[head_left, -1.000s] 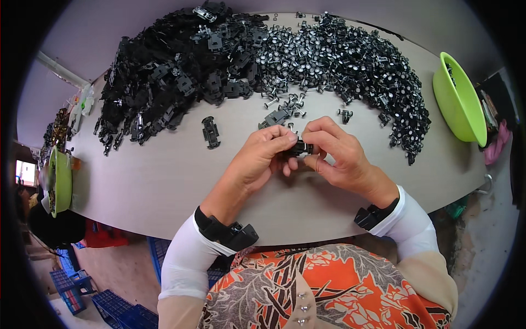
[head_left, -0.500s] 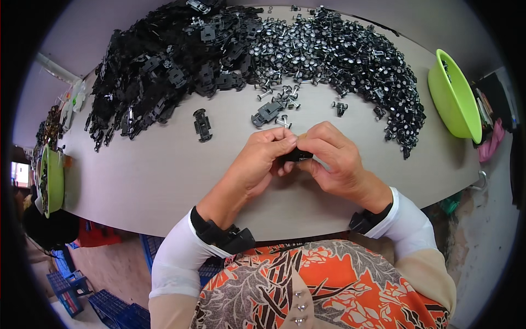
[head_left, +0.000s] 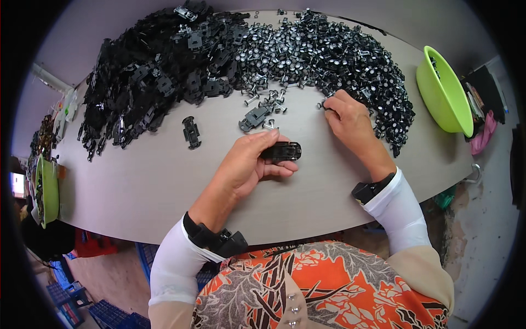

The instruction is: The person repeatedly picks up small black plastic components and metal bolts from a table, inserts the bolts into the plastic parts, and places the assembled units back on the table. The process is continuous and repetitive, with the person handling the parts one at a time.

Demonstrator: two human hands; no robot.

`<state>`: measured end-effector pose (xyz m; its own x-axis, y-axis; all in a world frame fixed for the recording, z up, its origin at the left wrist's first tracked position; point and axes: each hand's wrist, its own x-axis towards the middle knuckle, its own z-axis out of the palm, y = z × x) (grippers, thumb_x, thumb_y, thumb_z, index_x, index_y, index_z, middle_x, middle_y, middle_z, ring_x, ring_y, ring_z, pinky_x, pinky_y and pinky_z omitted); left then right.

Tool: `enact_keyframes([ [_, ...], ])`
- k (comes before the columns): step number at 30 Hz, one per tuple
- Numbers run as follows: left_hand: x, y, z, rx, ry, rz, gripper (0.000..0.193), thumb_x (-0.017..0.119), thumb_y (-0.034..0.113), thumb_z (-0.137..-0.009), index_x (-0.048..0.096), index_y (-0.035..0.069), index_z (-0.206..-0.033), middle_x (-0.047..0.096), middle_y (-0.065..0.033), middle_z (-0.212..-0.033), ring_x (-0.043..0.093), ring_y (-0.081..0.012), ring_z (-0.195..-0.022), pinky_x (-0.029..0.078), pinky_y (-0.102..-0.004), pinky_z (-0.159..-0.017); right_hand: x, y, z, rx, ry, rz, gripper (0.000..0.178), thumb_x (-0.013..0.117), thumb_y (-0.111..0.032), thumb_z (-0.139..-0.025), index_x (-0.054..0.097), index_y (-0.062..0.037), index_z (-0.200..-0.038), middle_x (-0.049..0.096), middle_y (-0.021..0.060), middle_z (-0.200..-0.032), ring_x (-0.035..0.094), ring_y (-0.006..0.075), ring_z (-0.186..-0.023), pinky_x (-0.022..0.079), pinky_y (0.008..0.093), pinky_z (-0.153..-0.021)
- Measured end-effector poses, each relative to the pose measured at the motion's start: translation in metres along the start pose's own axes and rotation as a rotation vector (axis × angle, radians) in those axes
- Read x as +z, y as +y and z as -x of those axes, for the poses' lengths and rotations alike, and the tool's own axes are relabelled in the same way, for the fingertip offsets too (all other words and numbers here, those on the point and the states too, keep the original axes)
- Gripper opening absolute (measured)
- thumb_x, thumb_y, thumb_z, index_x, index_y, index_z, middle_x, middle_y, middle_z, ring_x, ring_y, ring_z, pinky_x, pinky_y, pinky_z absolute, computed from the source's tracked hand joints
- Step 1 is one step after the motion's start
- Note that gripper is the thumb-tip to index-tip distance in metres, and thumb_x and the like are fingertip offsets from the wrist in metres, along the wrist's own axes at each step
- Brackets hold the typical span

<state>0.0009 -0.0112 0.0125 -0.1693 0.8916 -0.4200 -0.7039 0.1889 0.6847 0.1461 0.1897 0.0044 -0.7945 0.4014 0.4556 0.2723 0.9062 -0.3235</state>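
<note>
My left hand [head_left: 246, 164] grips a black toy car part [head_left: 282, 151], a long rounded shell with its hollow side up, between thumb and fingers. Farther right, my right hand [head_left: 352, 122] has its fingertips pinched on a small wheel axle [head_left: 321, 105] at the near edge of the wheel heap; the fingers partly cover it. A grey car chassis [head_left: 255, 118] lies just beyond my left hand, beside a few loose silver axles [head_left: 270, 102]. Another dark chassis [head_left: 191, 132] rests alone to the left.
A tall heap of black chassis parts [head_left: 148, 71] covers the far left of the table [head_left: 219, 192]. Wheel axles [head_left: 307, 49] form a heap curving round the far right. Green basins stand at the right edge [head_left: 445, 96] and the left side [head_left: 49, 189].
My right hand has left the black car part and reached forward and right to the small wheel axle. My left hand keeps hold of the car part, now more exposed. The view has shifted slightly.
</note>
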Motion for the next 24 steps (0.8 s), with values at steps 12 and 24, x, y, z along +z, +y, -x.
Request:
enact_keyframes([
  [12,-0.004,-0.002,0.0,-0.022,-0.012,-0.026,0.042,0.046,0.026,-0.098,0.053,-0.013,-0.112,0.063,-0.0246,-0.098,0.069,-0.0349,-0.083,0.06,-0.0366,-0.07,-0.006,-0.032,0.002,0.08,-0.011,-0.202,0.008,0.058,0.001,-0.074,0.062,-0.0011,-0.081,0.06,0.0119,-0.079,0.059,0.0295,-0.062,0.047,0.0378,-0.058],
  [24,-0.006,-0.001,0.0,-0.095,-0.036,0.088,0.048,0.038,0.032,-0.101,0.05,-0.012,-0.116,0.062,-0.0246,-0.105,0.067,-0.0378,-0.09,0.058,-0.042,-0.077,-0.006,-0.042,0.0,-0.064,-0.111,-0.419,0.01,0.059,0.002,-0.072,0.059,-0.0023,-0.081,0.054,0.0096,-0.077,0.057,0.0246,-0.061,0.046,0.0332,-0.053],
])
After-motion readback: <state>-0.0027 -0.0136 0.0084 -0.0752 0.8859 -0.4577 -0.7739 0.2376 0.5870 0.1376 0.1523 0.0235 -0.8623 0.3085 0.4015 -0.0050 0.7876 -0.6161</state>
